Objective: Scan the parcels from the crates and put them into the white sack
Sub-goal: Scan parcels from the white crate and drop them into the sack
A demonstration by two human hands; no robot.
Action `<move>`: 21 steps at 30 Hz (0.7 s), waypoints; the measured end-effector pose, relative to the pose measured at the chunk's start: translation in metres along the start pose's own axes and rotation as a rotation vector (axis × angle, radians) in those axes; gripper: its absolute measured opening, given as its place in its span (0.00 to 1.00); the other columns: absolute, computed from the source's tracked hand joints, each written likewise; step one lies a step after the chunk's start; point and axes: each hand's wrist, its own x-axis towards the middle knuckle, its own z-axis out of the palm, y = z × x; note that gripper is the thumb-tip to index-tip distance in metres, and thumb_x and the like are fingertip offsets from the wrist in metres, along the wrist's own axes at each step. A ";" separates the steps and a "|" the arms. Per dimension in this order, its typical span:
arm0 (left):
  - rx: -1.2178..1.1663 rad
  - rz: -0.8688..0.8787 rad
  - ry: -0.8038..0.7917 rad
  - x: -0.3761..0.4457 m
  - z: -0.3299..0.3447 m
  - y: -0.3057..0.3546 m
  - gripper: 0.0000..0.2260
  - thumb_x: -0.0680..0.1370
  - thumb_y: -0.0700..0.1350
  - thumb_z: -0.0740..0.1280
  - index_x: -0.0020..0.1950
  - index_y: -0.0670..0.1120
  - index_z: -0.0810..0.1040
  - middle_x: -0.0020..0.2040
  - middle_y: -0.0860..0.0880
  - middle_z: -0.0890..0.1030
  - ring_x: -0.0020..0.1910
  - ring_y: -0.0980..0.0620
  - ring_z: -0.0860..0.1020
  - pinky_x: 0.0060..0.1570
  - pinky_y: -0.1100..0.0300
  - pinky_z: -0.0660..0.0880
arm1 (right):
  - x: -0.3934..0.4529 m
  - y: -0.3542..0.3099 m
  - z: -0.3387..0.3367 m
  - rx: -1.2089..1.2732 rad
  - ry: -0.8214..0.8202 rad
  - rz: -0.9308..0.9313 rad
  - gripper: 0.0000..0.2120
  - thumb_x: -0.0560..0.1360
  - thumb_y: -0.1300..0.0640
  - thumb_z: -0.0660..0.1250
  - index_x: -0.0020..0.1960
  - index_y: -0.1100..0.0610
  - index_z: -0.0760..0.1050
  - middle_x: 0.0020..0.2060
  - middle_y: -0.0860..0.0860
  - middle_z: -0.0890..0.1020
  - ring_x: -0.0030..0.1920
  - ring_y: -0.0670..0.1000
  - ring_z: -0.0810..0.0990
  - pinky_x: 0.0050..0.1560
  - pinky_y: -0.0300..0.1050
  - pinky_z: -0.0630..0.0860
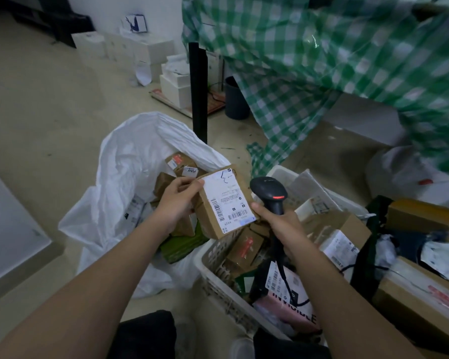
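Observation:
My left hand [178,200] grips a small cardboard parcel [226,200] by its left edge, white shipping label facing up. The parcel hangs between the white sack [119,177] and the white crate [218,275]. My right hand [279,224] holds a black barcode scanner [270,193] by its handle, and its thumb touches the parcel's lower right corner. A red light glows on the scanner's head. The sack stands open on the floor with several brown parcels inside. The crate holds several more parcels and a pink bag.
A table with a green checked cloth [335,60] and a black leg [198,92] stands behind the sack. White boxes [151,55] pile by the wall. Cardboard boxes [423,299] and a black bag lie at the right. A grey surface [11,229] sits at the left.

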 end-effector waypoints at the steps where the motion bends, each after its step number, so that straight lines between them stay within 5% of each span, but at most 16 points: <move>1: -0.021 -0.001 0.019 0.001 -0.002 0.000 0.12 0.77 0.50 0.68 0.59 0.49 0.73 0.58 0.48 0.77 0.57 0.47 0.77 0.46 0.52 0.79 | 0.001 0.000 0.002 0.003 0.020 -0.019 0.19 0.68 0.50 0.78 0.51 0.62 0.80 0.44 0.60 0.85 0.44 0.56 0.84 0.48 0.49 0.80; 4: -0.075 -0.020 0.056 0.005 -0.008 -0.001 0.17 0.77 0.51 0.68 0.64 0.51 0.70 0.62 0.47 0.73 0.61 0.45 0.74 0.57 0.43 0.77 | 0.003 -0.001 0.006 0.022 0.096 -0.083 0.19 0.68 0.48 0.78 0.51 0.59 0.79 0.47 0.59 0.84 0.48 0.55 0.83 0.52 0.51 0.79; 7: -0.151 -0.062 0.042 0.005 -0.006 0.001 0.26 0.77 0.52 0.67 0.73 0.53 0.62 0.67 0.46 0.70 0.64 0.44 0.72 0.60 0.40 0.74 | 0.001 -0.007 0.012 0.115 0.092 -0.133 0.16 0.70 0.51 0.76 0.52 0.58 0.77 0.48 0.57 0.82 0.47 0.53 0.83 0.41 0.39 0.79; 11: -0.042 -0.127 -0.246 -0.003 0.003 0.002 0.38 0.77 0.50 0.67 0.77 0.63 0.45 0.74 0.47 0.66 0.68 0.41 0.70 0.66 0.36 0.66 | 0.004 -0.016 0.019 0.188 0.166 -0.158 0.17 0.69 0.59 0.77 0.56 0.57 0.76 0.50 0.55 0.82 0.50 0.54 0.82 0.52 0.48 0.79; 13: 0.075 -0.187 -0.329 -0.007 0.007 0.001 0.42 0.76 0.49 0.69 0.77 0.62 0.40 0.75 0.47 0.64 0.69 0.40 0.68 0.69 0.35 0.59 | 0.006 -0.017 0.016 0.190 0.188 -0.167 0.19 0.69 0.62 0.77 0.57 0.59 0.77 0.49 0.55 0.83 0.48 0.53 0.83 0.49 0.46 0.79; 18: 0.107 -0.235 -0.316 -0.008 0.004 -0.002 0.43 0.70 0.65 0.65 0.78 0.54 0.48 0.72 0.45 0.69 0.63 0.43 0.73 0.59 0.47 0.71 | 0.011 -0.013 -0.003 0.145 0.155 -0.203 0.18 0.68 0.66 0.77 0.56 0.62 0.77 0.47 0.54 0.85 0.46 0.51 0.84 0.47 0.44 0.80; 21: 0.166 -0.153 -0.249 0.000 0.000 -0.007 0.40 0.72 0.63 0.68 0.77 0.61 0.49 0.72 0.49 0.70 0.66 0.43 0.73 0.65 0.40 0.68 | 0.011 -0.012 -0.006 0.068 0.106 -0.220 0.19 0.67 0.65 0.77 0.56 0.62 0.78 0.44 0.50 0.85 0.41 0.46 0.83 0.39 0.36 0.78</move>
